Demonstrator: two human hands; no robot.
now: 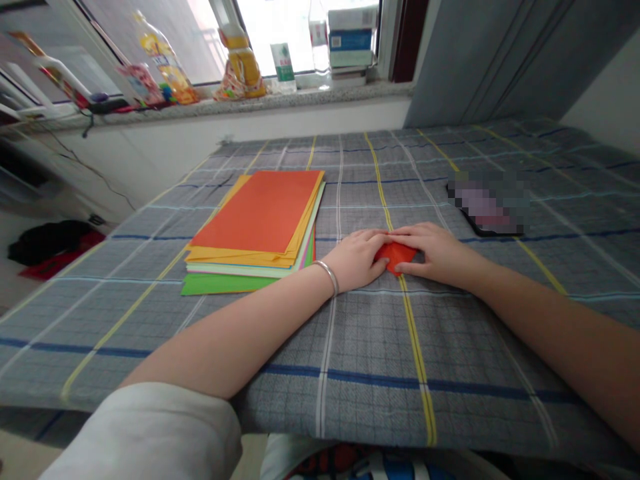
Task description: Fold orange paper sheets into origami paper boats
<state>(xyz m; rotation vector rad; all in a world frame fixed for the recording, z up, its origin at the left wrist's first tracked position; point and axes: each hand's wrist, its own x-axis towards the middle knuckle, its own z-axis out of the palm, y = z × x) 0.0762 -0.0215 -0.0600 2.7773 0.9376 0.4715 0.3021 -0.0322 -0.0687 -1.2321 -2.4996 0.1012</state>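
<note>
In the head view, the left hand [361, 257] and right hand [430, 251] hold a small red paper [397, 256] between them, well in from the surface's [370, 340] near edge. Working it neatly likely wants matched edges and firm, even pressure.

Red paper [399, 258] is partly covered by the fingers of the left hand [357, 258] and right hand [433, 250], its folds indistinct; the phone [487, 208] is obscured by pixelation; the paper stack's lower sheets [225, 285] lie mostly concealed beneath the orange top sheet [265, 208]; the bottom edge crops the left sleeve [165, 430], the right edge the right forearm [560, 333]; lettering on the stacked boxes [351, 41] is illegible.
</note>
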